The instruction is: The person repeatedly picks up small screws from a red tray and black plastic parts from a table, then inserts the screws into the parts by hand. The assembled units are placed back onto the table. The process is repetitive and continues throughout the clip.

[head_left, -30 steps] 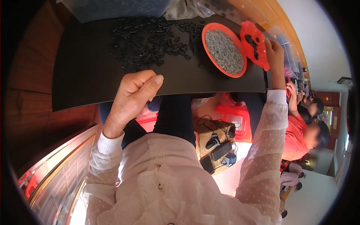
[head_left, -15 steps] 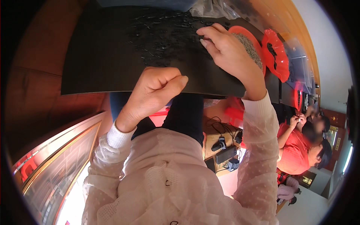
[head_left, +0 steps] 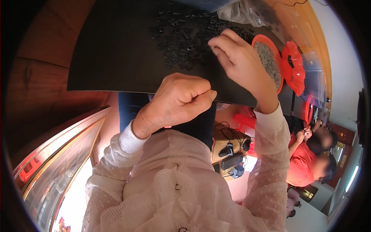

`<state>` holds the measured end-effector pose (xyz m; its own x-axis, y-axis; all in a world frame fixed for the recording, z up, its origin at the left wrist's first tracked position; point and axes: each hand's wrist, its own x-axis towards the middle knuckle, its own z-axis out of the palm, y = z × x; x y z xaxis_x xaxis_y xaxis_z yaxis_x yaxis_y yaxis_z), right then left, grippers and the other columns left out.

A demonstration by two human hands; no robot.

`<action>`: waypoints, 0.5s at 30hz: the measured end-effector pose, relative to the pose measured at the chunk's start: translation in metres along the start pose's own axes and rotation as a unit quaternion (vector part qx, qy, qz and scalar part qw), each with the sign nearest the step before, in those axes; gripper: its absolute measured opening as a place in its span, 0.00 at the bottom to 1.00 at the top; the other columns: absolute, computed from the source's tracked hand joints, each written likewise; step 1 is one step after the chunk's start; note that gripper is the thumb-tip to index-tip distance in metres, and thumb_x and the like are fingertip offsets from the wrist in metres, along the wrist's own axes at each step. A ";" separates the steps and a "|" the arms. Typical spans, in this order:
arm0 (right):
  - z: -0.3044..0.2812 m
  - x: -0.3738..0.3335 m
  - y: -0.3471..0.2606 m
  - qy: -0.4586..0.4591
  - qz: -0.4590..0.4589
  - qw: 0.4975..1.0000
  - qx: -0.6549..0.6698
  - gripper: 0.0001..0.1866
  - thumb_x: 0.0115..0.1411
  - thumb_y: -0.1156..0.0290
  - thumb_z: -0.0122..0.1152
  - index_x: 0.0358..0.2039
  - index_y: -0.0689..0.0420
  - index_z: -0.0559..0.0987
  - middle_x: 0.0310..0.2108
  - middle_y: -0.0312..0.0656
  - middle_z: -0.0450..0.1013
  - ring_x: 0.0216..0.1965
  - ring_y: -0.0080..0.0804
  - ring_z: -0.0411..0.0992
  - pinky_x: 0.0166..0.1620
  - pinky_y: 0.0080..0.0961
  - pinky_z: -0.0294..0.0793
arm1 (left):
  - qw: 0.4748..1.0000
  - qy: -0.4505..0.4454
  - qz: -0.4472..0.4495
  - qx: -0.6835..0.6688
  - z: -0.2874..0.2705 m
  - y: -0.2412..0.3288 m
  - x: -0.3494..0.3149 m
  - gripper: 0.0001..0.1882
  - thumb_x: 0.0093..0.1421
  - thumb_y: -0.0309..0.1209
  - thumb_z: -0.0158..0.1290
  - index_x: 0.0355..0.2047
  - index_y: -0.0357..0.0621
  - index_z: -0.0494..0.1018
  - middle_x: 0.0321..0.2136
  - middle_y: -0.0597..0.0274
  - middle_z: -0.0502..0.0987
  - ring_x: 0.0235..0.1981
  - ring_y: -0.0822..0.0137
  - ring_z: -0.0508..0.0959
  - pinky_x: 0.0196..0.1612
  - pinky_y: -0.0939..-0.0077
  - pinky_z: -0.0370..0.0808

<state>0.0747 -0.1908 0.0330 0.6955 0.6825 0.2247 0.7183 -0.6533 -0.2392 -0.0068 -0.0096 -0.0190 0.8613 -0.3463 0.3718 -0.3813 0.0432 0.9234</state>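
My left hand (head_left: 179, 98) is a closed fist just over the near edge of the black table (head_left: 108, 58). Whatever lies inside that fist is hidden. Over the right side of the scattered small black parts (head_left: 181, 36), my right hand (head_left: 241, 62) has its thumb and forefinger drawn together. The fingertips are blurred, so anything between them cannot be made out. Beside the right wrist sits an orange-red dish (head_left: 257, 37) full of small grey pieces (head_left: 268, 62). A red wavy-rimmed bowl (head_left: 297, 77) with some black pieces in it stands further right.
A crumpled clear plastic bag (head_left: 241, 13) and a bluish bin (head_left: 205, 4) stand at the far side. Clear plastic boxes (head_left: 315, 75) are beyond the red bowl. Below the table are cables and chargers (head_left: 232, 160). A person in red (head_left: 301, 166) works at right.
My left fist has moved right, toward my right hand. My right hand's thumb and forefinger have come closer together, near the black parts. The whole view has shifted slightly.
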 end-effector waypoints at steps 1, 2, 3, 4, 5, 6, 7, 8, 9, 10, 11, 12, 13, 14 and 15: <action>0.000 -0.002 -0.005 -0.021 0.004 1.000 0.011 0.08 0.54 0.75 0.58 0.35 0.58 0.73 0.31 0.43 0.69 0.32 0.46 0.72 0.30 0.38 0.71 | 1.000 -0.003 0.001 0.009 0.000 0.000 -0.001 0.16 0.55 0.20 0.51 0.15 0.38 0.57 0.11 0.64 0.58 0.13 0.75 0.57 0.16 0.74 0.54; 0.001 -0.003 -0.010 -0.042 0.008 0.999 0.022 0.08 0.54 0.75 0.58 0.35 0.58 0.72 0.31 0.43 0.69 0.31 0.46 0.72 0.30 0.38 0.71 | 1.000 -0.001 0.005 0.011 -0.001 -0.001 -0.001 0.16 0.55 0.20 0.51 0.15 0.38 0.57 0.11 0.64 0.58 0.13 0.74 0.57 0.16 0.74 0.54; 0.001 -0.005 -0.014 -0.062 0.013 0.997 0.032 0.08 0.53 0.75 0.58 0.35 0.58 0.72 0.31 0.43 0.69 0.31 0.47 0.72 0.29 0.38 0.70 | 1.000 -0.001 0.009 0.012 -0.001 -0.001 -0.002 0.16 0.55 0.20 0.51 0.15 0.38 0.57 0.11 0.64 0.58 0.13 0.74 0.57 0.16 0.74 0.54; 0.001 -0.007 -0.016 -0.059 0.018 0.998 0.019 0.08 0.53 0.75 0.58 0.35 0.58 0.73 0.31 0.42 0.69 0.30 0.47 0.72 0.29 0.38 0.70 | 1.000 0.000 0.014 0.013 -0.002 -0.001 -0.002 0.16 0.54 0.20 0.51 0.15 0.38 0.57 0.12 0.64 0.58 0.13 0.74 0.58 0.16 0.74 0.54; 0.001 -0.009 -0.017 -0.056 0.023 0.998 0.007 0.08 0.53 0.75 0.58 0.35 0.58 0.73 0.31 0.42 0.69 0.29 0.47 0.72 0.28 0.38 0.70 | 1.000 0.000 0.009 0.002 -0.002 -0.001 -0.002 0.16 0.54 0.19 0.51 0.15 0.38 0.57 0.12 0.63 0.58 0.13 0.74 0.58 0.16 0.73 0.54; 0.001 -0.012 -0.017 -0.051 0.029 0.998 -0.006 0.08 0.53 0.75 0.58 0.35 0.58 0.73 0.31 0.42 0.69 0.29 0.47 0.72 0.28 0.38 0.70 | 1.000 -0.001 0.004 -0.007 -0.003 -0.002 -0.003 0.16 0.54 0.19 0.51 0.15 0.38 0.56 0.12 0.63 0.57 0.13 0.74 0.57 0.16 0.73 0.54; 0.001 -0.014 -0.016 -0.044 0.031 0.999 -0.006 0.08 0.53 0.75 0.58 0.34 0.58 0.73 0.31 0.42 0.69 0.29 0.47 0.72 0.28 0.38 0.70 | 1.000 -0.001 -0.001 -0.017 -0.003 -0.002 -0.003 0.16 0.54 0.19 0.51 0.15 0.38 0.56 0.12 0.63 0.57 0.13 0.74 0.57 0.16 0.73 0.54; 0.000 -0.016 -0.016 -0.037 0.034 0.999 -0.006 0.07 0.53 0.75 0.58 0.34 0.58 0.73 0.31 0.42 0.69 0.28 0.47 0.72 0.28 0.38 0.70 | 1.000 -0.004 -0.001 -0.013 -0.003 -0.002 -0.003 0.16 0.54 0.19 0.51 0.15 0.38 0.56 0.12 0.63 0.57 0.13 0.74 0.57 0.16 0.73 0.53; -0.002 -0.018 -0.016 -0.030 0.038 0.999 -0.007 0.07 0.53 0.75 0.58 0.34 0.58 0.72 0.31 0.42 0.69 0.28 0.47 0.72 0.27 0.38 0.70 | 1.000 -0.009 -0.001 -0.010 -0.004 -0.001 -0.002 0.16 0.54 0.18 0.50 0.15 0.38 0.56 0.12 0.63 0.57 0.13 0.74 0.57 0.16 0.73 0.53; -0.002 -0.019 -0.017 -0.026 0.030 0.999 -0.006 0.07 0.54 0.75 0.58 0.33 0.58 0.72 0.31 0.42 0.69 0.28 0.47 0.72 0.27 0.37 0.70 | 1.000 -0.013 -0.001 -0.008 -0.004 -0.001 -0.001 0.16 0.53 0.18 0.50 0.15 0.38 0.56 0.12 0.63 0.56 0.13 0.74 0.57 0.16 0.73 0.53; -0.002 -0.020 -0.019 -0.023 0.021 0.999 -0.005 0.07 0.54 0.75 0.58 0.33 0.59 0.72 0.31 0.42 0.69 0.27 0.46 0.72 0.27 0.37 0.71 | 1.000 -0.013 0.003 -0.008 -0.004 -0.001 0.000 0.16 0.54 0.19 0.50 0.15 0.38 0.56 0.12 0.63 0.56 0.13 0.74 0.56 0.16 0.73 0.53; -0.001 -0.021 -0.021 -0.018 0.012 1.000 -0.003 0.06 0.54 0.75 0.58 0.32 0.59 0.72 0.30 0.42 0.69 0.27 0.46 0.72 0.26 0.36 0.71 | 1.000 -0.013 0.006 -0.005 -0.005 -0.001 0.000 0.16 0.54 0.19 0.51 0.15 0.38 0.56 0.12 0.63 0.56 0.13 0.74 0.56 0.16 0.73 0.53; 0.001 -0.020 -0.022 -0.029 0.009 0.999 -0.028 0.06 0.53 0.75 0.58 0.31 0.59 0.71 0.30 0.43 0.68 0.27 0.45 0.72 0.26 0.35 0.71 | 1.000 -0.013 0.010 -0.003 -0.005 -0.001 0.001 0.16 0.54 0.19 0.51 0.15 0.38 0.56 0.12 0.64 0.56 0.13 0.74 0.55 0.17 0.73 0.52; 0.003 -0.020 -0.023 -0.039 0.007 0.998 -0.054 0.06 0.53 0.75 0.58 0.30 0.60 0.71 0.29 0.43 0.68 0.26 0.45 0.72 0.25 0.35 0.72 | 1.000 -0.015 0.005 -0.004 -0.005 -0.001 0.001 0.16 0.54 0.19 0.51 0.15 0.38 0.56 0.12 0.64 0.55 0.13 0.74 0.55 0.17 0.73 0.52; 0.004 -0.019 -0.024 -0.050 0.004 0.996 -0.080 0.06 0.52 0.76 0.58 0.29 0.60 0.71 0.28 0.43 0.68 0.26 0.44 0.72 0.25 0.34 0.72 | 1.000 -0.016 0.000 -0.006 -0.005 0.000 0.001 0.16 0.55 0.19 0.51 0.15 0.38 0.56 0.12 0.64 0.55 0.13 0.74 0.55 0.17 0.73 0.52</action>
<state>0.0441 -0.1874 0.0308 0.7019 0.7010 0.1261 0.7117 -0.6973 -0.0848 -0.0039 -0.0050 -0.0185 0.8499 -0.3759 0.3692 -0.3776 0.0542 0.9244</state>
